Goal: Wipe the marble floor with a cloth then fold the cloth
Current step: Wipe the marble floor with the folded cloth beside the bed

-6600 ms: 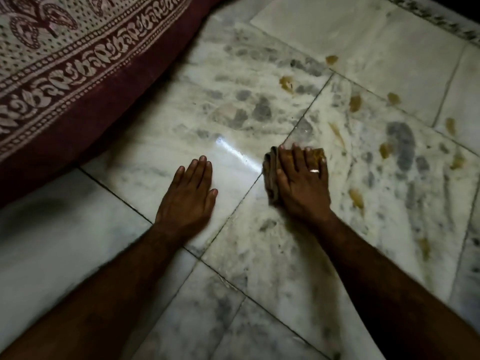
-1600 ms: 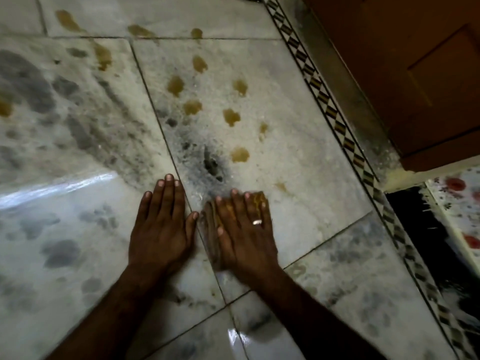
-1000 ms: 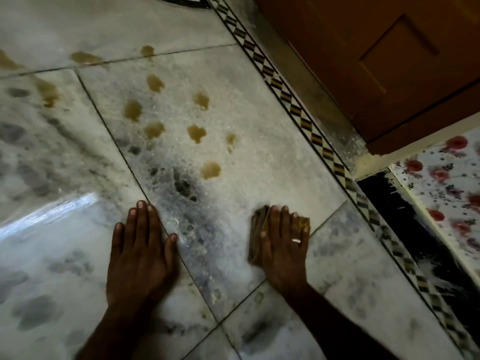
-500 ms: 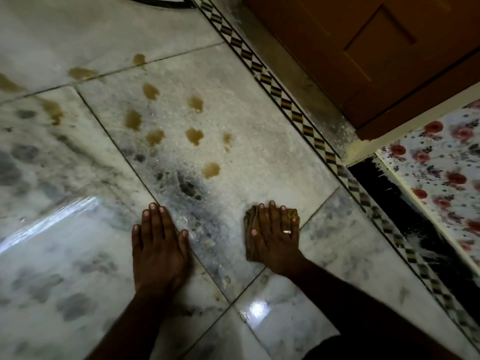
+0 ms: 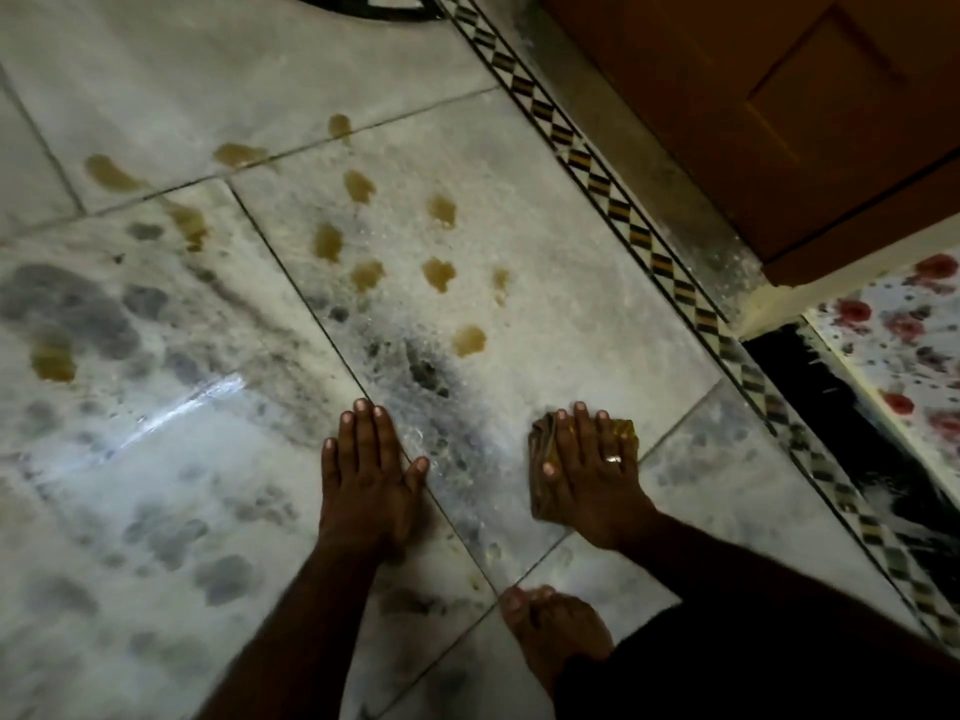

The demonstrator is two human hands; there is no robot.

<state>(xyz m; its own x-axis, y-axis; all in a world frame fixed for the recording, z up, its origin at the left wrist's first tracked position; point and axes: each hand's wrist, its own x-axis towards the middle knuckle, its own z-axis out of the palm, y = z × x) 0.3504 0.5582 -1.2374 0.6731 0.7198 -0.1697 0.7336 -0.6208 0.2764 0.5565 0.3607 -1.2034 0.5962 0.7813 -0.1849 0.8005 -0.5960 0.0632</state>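
A small folded brownish-yellow cloth (image 5: 540, 449) lies on the white-grey marble floor (image 5: 561, 324). My right hand (image 5: 592, 480) presses flat on it with straight fingers, a ring on one finger; most of the cloth is hidden under the palm. My left hand (image 5: 369, 475) rests flat on the bare floor to the left, a short gap from the cloth. Several yellow-brown stains (image 5: 439, 272) and dark grey smudges (image 5: 426, 371) mark the tiles beyond both hands.
A patterned black-and-yellow border strip (image 5: 649, 252) runs diagonally at the right, with a brown wooden door (image 5: 779, 122) behind it. A floral-patterned surface (image 5: 904, 356) lies at the far right. My bare foot (image 5: 556, 631) stands just behind the right hand.
My right hand has stayed pressed on the cloth, sliding it right earlier, away from the left hand. The view has shifted and my foot has come into sight.
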